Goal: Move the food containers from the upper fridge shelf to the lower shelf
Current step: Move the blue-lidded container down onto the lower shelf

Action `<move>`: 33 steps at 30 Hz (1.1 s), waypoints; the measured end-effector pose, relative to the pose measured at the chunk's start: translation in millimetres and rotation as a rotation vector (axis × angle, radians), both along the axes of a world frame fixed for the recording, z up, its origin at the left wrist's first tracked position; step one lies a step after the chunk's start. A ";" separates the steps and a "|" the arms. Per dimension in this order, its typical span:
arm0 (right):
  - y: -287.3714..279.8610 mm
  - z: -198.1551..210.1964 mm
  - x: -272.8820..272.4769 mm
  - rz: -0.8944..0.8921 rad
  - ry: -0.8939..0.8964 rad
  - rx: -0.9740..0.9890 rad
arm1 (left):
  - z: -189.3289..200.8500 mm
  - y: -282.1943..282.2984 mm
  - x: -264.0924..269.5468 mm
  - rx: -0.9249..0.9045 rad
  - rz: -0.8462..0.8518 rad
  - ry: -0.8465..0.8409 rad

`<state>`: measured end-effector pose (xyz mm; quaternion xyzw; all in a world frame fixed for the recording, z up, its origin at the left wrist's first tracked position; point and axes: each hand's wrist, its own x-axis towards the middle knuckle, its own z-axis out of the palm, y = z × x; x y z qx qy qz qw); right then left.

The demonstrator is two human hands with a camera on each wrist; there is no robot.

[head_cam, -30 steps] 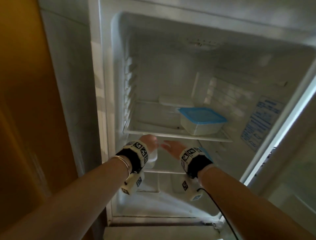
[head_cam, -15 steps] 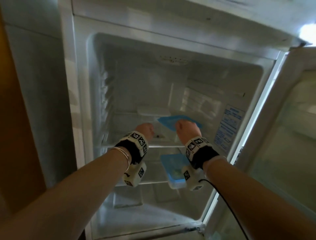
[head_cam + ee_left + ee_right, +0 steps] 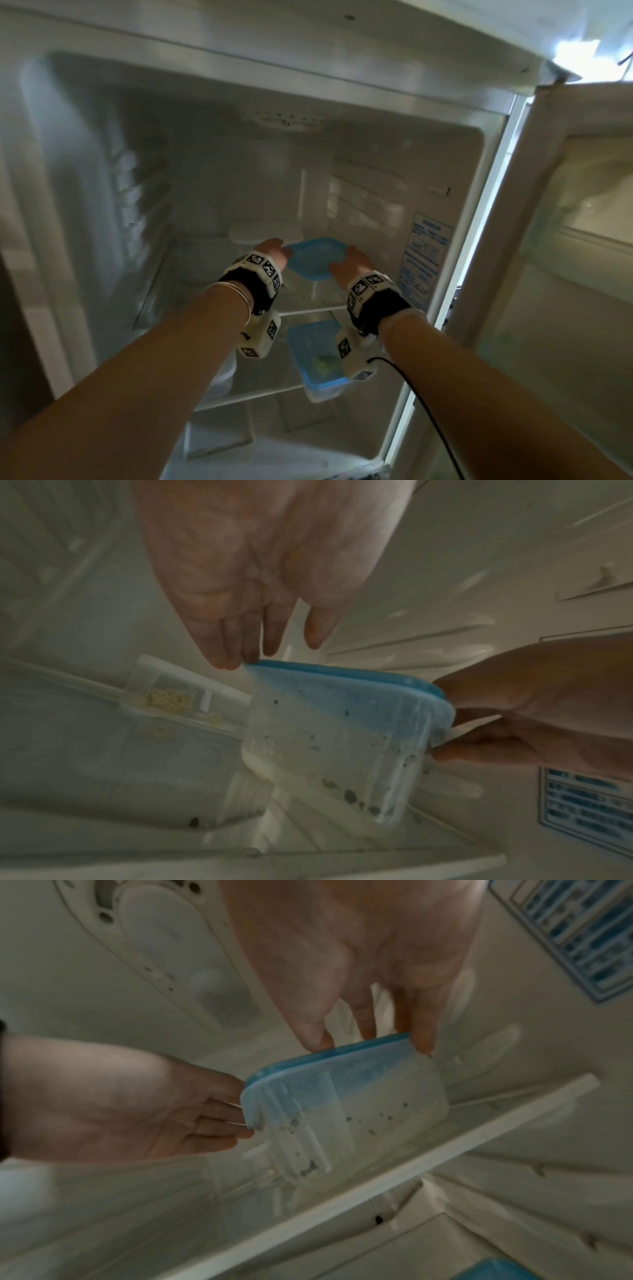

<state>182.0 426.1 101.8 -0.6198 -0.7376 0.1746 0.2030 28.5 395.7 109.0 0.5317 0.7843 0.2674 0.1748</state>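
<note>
Two hands meet on one blue-lidded container [image 3: 313, 258] on the upper shelf [image 3: 308, 310] in the head view: the left hand [image 3: 270, 253] at its left edge, the right hand [image 3: 351, 263] at its right. A second blue-lidded container [image 3: 317, 358] sits on the lower shelf [image 3: 246, 394], right side.

The left wrist view alone shows a clear white-lidded tub [image 3: 171, 691] farther back, and the left fingers [image 3: 222, 645] straight, tips touching the lid's edge.

The right wrist view shows the right fingers [image 3: 423, 1031] hooked over the lid's far edge.

Half a second earlier the hands were just arriving at this container.
</note>
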 end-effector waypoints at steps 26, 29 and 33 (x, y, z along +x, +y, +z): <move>-1.8 4.1 27.5 -0.098 -0.047 -0.095 | -15.9 2.7 20.7 0.201 -0.014 -0.381; 2.4 1.6 27.9 -0.055 -0.115 -0.046 | -15.0 0.6 28.3 0.198 -0.058 -0.383; 2.7 -2.6 21.5 -0.014 -0.186 0.032 | -14.7 -4.3 30.0 0.186 -0.095 -0.379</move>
